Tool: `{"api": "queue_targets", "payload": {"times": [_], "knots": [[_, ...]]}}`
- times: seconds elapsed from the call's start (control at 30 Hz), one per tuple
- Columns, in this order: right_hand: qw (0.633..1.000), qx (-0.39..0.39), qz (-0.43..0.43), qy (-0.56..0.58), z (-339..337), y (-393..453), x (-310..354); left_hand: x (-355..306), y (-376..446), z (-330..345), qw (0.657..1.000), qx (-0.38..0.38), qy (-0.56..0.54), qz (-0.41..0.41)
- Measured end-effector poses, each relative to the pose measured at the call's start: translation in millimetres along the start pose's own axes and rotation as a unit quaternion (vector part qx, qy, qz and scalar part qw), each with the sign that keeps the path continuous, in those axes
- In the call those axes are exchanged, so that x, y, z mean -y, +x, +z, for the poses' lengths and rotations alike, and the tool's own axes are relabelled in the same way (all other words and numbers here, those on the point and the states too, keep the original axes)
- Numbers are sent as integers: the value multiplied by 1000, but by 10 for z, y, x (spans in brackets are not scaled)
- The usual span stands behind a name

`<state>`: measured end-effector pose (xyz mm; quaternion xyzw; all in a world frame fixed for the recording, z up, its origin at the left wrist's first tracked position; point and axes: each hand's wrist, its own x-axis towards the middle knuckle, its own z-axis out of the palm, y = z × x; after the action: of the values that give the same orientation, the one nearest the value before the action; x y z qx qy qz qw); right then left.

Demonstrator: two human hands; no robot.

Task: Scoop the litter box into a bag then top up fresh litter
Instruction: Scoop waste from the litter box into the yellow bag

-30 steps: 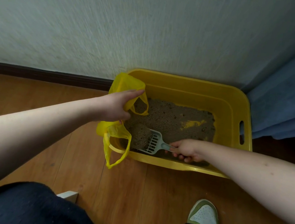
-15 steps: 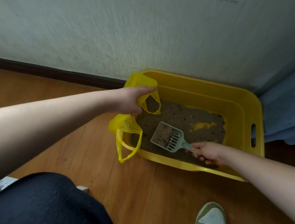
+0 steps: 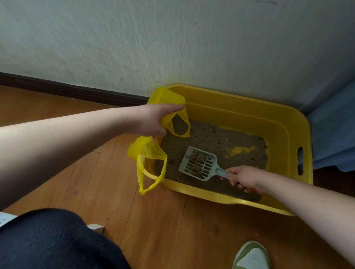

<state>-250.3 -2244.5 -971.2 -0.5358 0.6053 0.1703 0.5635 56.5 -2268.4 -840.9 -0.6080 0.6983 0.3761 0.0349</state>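
From the head camera, a yellow litter box (image 3: 285, 125) sits on the wooden floor (image 3: 109, 193) against the wall (image 3: 140, 29), with brown litter (image 3: 215, 143) spread across its bottom. The left hand (image 3: 151, 120) grips a crumpled yellow bag (image 3: 147, 150) at the box's left rim, its handles hanging over the edge. The right hand (image 3: 245, 178) is curled around the handle of a grey scoop (image 3: 197, 163), which is held over the litter with a few dark clumps lying on its slotted blade. A blue curtain (image 3: 352, 122) hangs just beside the box on the right. A green-and-white shoe (image 3: 252, 260) rests on the floor nearer the camera.
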Motion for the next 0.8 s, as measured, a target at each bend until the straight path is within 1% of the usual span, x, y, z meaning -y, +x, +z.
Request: {"api": "queue_targets", "payload": {"times": [0.17, 0.3, 0.6, 0.8], "knots": [[999, -12, 18, -40, 67, 50, 132, -9, -25, -17, 1000, 0, 9, 2], [999, -16, 18, -47, 87, 102, 279, -4, -32, -11, 1000, 8, 11, 2], [999, 33, 6, 36, 383, 269, 550, 23, -51, -16, 1000, 13, 19, 2], [999, 43, 1, 32, 265, 249, 379, 54, -39, -25, 1000, 19, -3, -1]]}}
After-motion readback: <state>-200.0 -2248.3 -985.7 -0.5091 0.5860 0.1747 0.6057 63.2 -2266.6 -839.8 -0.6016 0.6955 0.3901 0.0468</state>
